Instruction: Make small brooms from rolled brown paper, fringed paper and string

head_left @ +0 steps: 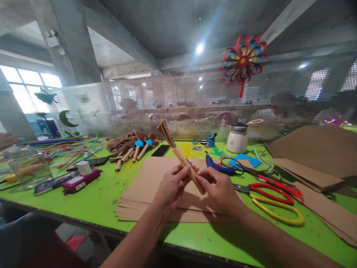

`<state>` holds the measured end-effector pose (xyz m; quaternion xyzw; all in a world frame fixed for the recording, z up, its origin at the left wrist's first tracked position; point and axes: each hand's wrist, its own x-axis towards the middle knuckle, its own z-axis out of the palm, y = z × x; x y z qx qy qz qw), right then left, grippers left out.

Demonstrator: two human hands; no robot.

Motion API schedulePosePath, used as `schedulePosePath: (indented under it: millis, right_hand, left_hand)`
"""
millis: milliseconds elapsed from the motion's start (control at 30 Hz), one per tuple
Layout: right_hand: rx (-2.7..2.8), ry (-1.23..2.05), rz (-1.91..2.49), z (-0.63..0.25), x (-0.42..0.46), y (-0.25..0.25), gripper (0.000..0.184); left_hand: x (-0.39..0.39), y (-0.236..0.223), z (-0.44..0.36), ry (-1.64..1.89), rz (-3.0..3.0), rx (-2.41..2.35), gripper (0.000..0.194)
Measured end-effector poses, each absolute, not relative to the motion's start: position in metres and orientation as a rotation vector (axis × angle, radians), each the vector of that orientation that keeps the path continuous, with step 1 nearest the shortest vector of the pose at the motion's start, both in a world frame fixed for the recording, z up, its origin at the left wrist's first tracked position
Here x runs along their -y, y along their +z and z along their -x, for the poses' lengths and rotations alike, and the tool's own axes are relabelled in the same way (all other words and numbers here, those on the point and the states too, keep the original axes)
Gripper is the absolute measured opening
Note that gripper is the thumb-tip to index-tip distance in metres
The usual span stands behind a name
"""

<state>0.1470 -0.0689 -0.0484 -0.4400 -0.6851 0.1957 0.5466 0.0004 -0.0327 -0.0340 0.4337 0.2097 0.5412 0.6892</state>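
We pinch a folded paper stick (182, 157) with our left hand (173, 186) and right hand (222, 188), fingers (209, 173) closed on it. Flat brown sheets (153, 178) lie near us on the worktop (103, 199).

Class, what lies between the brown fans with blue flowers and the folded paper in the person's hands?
In the head view, a black phone lies between them on the green table.

Room to pass lies left of the brown sheets (147, 178); beside the right hand (221, 186), scissors (245, 188) (handles rightward) obstruct.
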Motion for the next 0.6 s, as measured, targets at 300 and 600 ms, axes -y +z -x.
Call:
schedulePosePath:
  millis: [300, 600]
  right_hand:
    - [1.812, -0.072, 0.953, -0.1444, 0.0726, -0.0499, 0.013]
    - [1.884, -0.167, 0.966, -0.1412, 0.0705, -0.0568, 0.017]
  left_hand:
    - [0.0322, -0.0329, -0.0032, 1.238, -0.984, -0.507, 0.023]
    - [0.0337, -0.035, -0.0057, 1.251, -1.032, -0.507, 0.024]
